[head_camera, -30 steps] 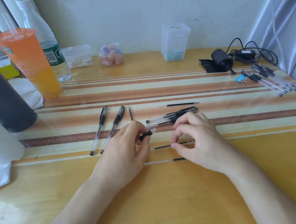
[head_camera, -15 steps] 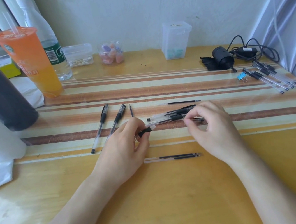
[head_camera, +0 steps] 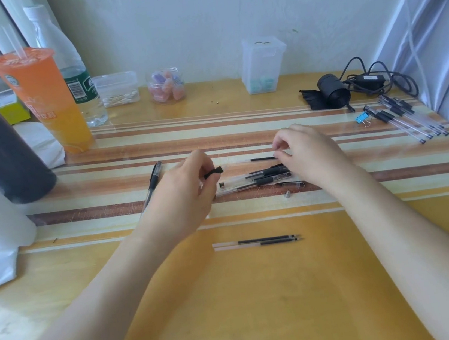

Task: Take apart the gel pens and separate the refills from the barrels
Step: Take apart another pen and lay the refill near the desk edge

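Sorting step: at mid-desk point(head_camera: 264, 307), left hand point(head_camera: 180, 192) fingers clamp a barrel point(head_camera: 213, 172). Right hand point(head_camera: 303, 151) fingers pinch a refill point(head_camera: 263, 159) beyond the pens point(head_camera: 256, 180). It probably goes next to the front refills point(head_camera: 255, 242).

Soft, bright daylight fills the scene; pale glare washes the glossy yellow wooden bench point(head_camera: 262, 293) at lower left. Shadows are faint. Wide-angle distortion bends the edges, and the whole picture is slightly soft.
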